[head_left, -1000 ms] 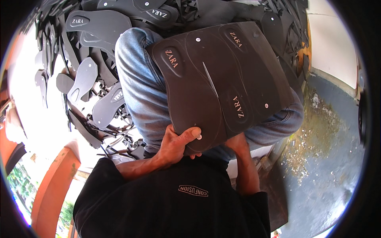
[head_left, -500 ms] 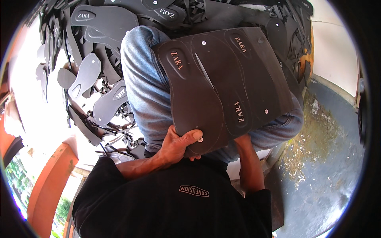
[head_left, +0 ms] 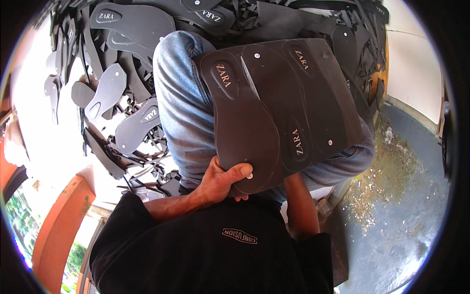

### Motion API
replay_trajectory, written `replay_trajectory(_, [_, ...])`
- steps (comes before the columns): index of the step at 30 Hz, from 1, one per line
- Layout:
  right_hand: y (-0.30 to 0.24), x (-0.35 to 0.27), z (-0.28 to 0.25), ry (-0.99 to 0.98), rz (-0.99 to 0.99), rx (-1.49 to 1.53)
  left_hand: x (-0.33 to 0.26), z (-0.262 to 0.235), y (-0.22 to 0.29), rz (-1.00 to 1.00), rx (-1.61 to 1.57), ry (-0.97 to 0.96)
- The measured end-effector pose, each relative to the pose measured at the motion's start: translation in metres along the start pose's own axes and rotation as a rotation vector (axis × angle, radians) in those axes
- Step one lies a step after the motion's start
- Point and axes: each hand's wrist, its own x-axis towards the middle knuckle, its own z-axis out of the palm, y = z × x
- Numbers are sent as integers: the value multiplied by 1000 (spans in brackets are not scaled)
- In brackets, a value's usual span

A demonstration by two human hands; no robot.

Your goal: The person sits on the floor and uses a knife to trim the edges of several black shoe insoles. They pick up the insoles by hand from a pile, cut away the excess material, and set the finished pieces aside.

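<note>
A large dark foam sheet (head_left: pixel 284 108) with several sole shapes die-cut into it rests across my lap on blue jeans (head_left: pixel 188 108). My left hand (head_left: pixel 224 180) grips its near edge, thumb on top beside a small white dot. My right forearm (head_left: pixel 299 206) runs up under the sheet, and the right hand itself is hidden beneath it.
A heap of dark cut-out soles (head_left: pixel 139 125) and foam offcuts (head_left: pixel 147 166) lies on the floor to the left and ahead. Grey stained concrete floor (head_left: pixel 401 196) spreads to the right, with a pale wall (head_left: pixel 416 63) beyond. An orange post (head_left: pixel 58 220) stands at lower left.
The foam sheet has shifted slightly on my lap, its near end coming a little lower and to the right. My left hand keeps its grip on the edge.
</note>
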Motion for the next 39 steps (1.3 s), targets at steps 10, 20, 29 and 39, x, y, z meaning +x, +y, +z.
replay_trajectory(10, [-25,18,17,-7,36,-35,0,-4,-2,5,-33,-28])
replay_trajectory(20, [-36,23,31,4,65,-26,-1,-6,-1,1,-40,-36])
replay_trajectory(29, [-41,33,37,-10,96,-10,-1,-7,-1,20,-36,-29])
replay_trajectory(39, [-63,66,26,-88,154,22,-5,-10,5,9,-12,-14])
